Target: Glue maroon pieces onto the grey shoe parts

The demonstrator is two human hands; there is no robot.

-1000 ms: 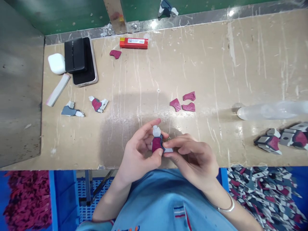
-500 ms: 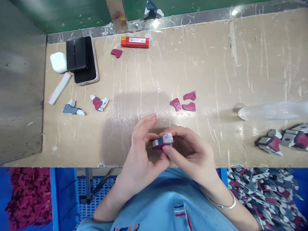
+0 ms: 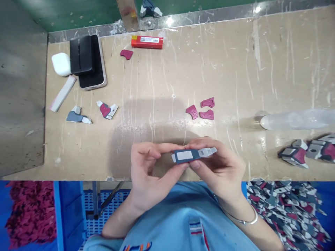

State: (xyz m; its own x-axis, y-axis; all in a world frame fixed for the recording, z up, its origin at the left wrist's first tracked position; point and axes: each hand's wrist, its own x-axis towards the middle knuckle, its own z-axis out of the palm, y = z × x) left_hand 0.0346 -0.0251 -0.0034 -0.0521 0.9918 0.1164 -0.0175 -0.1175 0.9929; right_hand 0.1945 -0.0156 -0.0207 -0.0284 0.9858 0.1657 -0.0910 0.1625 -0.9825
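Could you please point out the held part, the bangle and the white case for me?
Held part (image 3: 184, 155): head view, the pale panel on its upturned edge.
Bangle (image 3: 254, 219): head view, the outer curve of its band.
White case (image 3: 61, 64): head view, middle of its top face.

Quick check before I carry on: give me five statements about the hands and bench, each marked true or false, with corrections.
1. The left hand and right hand hold the same blue-and-grey piece. True.
2. The bracelet is on the left wrist. False: it is on the right wrist.
3. Three loose maroon parts lie beyond the hands. True.
4. The white case sits on top of the black case. False: it lies to the left of it.
5. The red labelled item is in the right hand. False: it lies near the bench's far edge.
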